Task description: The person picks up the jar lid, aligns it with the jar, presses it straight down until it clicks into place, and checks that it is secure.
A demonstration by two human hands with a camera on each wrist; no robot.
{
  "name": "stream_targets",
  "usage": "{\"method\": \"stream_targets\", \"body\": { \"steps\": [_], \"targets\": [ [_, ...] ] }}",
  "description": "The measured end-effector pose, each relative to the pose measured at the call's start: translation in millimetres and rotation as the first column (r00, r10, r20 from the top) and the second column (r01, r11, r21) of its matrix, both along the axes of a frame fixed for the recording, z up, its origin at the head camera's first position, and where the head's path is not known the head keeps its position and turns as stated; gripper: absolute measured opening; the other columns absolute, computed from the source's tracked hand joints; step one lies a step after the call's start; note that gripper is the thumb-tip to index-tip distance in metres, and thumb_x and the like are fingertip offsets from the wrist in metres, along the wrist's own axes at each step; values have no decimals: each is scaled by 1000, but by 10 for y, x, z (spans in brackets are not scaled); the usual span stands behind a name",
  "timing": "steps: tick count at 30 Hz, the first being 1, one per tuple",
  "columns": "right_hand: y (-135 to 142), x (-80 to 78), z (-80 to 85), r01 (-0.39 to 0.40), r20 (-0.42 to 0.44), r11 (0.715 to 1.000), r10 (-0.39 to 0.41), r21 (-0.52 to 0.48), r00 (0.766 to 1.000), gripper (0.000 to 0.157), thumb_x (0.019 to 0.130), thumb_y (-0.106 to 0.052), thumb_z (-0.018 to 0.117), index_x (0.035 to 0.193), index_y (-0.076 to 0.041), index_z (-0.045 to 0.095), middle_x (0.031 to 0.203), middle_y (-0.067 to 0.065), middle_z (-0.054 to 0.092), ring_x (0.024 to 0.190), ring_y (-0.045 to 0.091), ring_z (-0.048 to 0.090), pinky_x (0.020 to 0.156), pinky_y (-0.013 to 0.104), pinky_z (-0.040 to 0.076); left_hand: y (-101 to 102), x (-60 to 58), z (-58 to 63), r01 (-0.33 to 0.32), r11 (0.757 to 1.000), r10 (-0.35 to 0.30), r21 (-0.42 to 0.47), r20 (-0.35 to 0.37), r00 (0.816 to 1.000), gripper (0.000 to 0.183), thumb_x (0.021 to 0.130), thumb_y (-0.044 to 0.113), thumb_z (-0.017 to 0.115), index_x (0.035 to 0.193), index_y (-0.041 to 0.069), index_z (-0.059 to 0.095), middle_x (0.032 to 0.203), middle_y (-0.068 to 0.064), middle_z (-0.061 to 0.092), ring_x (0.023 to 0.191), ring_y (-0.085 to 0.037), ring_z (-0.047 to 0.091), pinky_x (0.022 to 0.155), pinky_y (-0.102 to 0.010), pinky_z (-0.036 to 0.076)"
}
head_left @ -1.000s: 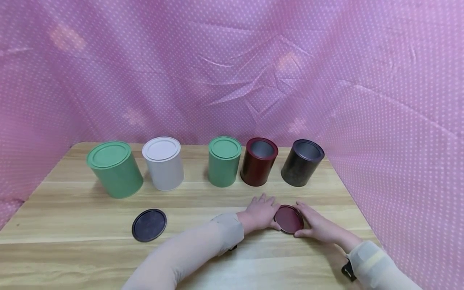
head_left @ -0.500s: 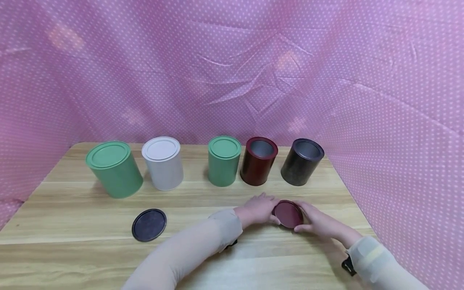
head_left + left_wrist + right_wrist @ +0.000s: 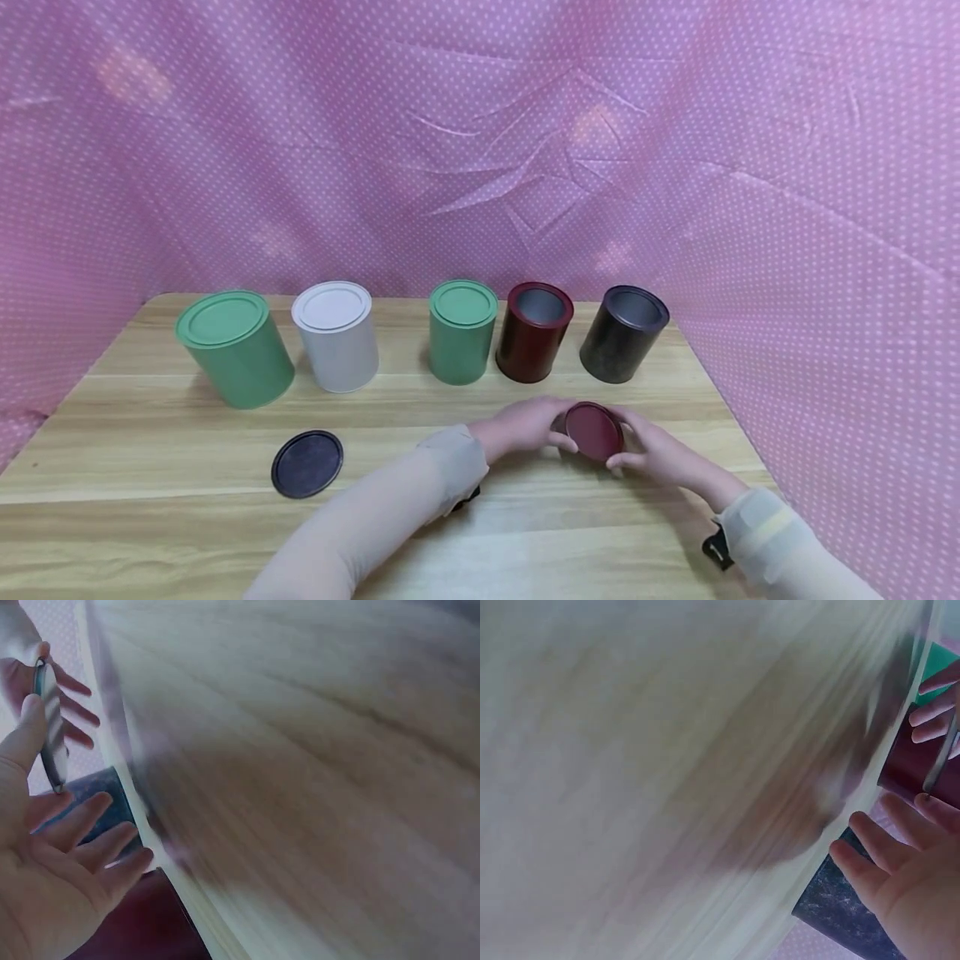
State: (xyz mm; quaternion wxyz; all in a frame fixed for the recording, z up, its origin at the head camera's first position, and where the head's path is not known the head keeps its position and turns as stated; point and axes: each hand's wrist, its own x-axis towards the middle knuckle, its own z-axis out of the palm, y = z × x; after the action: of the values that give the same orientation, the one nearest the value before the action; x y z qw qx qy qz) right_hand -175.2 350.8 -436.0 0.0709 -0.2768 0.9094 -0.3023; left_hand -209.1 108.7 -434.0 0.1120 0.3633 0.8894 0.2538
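Note:
Both hands hold a round dark red lid (image 3: pixel 594 432) at its edges, slightly raised and tilted in the head view. The left hand (image 3: pixel 525 425) grips its left edge between thumb and forefinger. On the opposite side the right hand (image 3: pixel 658 450) pinches the rim. From the left wrist, the lid (image 3: pixel 51 727) appears edge-on above the wood, the other fingers spread away from it. In the right wrist view only part of the lid (image 3: pixel 940 757) shows. Behind the hands stand an open red can (image 3: pixel 531 354) and an open black can (image 3: pixel 618 350).
A dark round lid (image 3: pixel 307 464) lies flat on the wooden table (image 3: pixel 187 533) at left. Farther back stand a large green can (image 3: pixel 251 371), a white can (image 3: pixel 343 358) and a smaller green can (image 3: pixel 461 354), all lidded. Pink dotted cloth (image 3: pixel 480 150) surrounds the table.
The red lid has risen from the table and shifted slightly toward the cans, carried by both hands. The cans and the dark lid stay in place.

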Motion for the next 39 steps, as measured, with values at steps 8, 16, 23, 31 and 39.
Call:
{"method": "stream_targets", "body": {
  "steps": [8,16,23,31,39],
  "targets": [
    [-46,-27,30,36,-46,998,-38,-46,998,75,80,-21,78,139,7,42,139,24,51,130,43,44,105,58,36,-90,-31,82,-36,998,37,42,-7,999,70,85,41,72,145,18,45,143,0,53,134,-12,46,112,-27,38],
    [-87,-28,37,35,-123,991,-52,-131,991,74,77,-16,80,139,3,44,136,23,53,127,31,49,98,59,44,-169,-51,123,-62,996,64,65,-29,998,75,84,43,71,148,16,41,148,-1,48,138,-15,43,114,-29,35],
    [-168,-72,86,26,-181,978,-64,-207,981,75,76,-10,80,140,1,43,136,23,53,127,2,44,96,53,46,-251,-73,228,-91,991,94,95,-21,995,76,85,41,72,149,17,40,149,-2,46,139,-17,41,114,-32,35],
    [-211,-112,115,9,-221,967,-68,-256,973,74,74,-3,80,139,4,44,137,24,52,124,-16,36,97,48,47,-328,-49,278,-116,985,119,126,-21,993,76,85,40,72,149,15,39,150,-5,44,139,-18,40,115,-34,35],
    [-276,-192,220,25,-217,959,-89,-283,972,73,76,-2,78,141,1,44,134,21,56,117,-11,44,101,23,45,-415,-87,386,-128,967,136,221,-22,991,74,84,36,74,147,14,42,149,-7,45,139,-20,40,114,-37,37]
  ]
}}
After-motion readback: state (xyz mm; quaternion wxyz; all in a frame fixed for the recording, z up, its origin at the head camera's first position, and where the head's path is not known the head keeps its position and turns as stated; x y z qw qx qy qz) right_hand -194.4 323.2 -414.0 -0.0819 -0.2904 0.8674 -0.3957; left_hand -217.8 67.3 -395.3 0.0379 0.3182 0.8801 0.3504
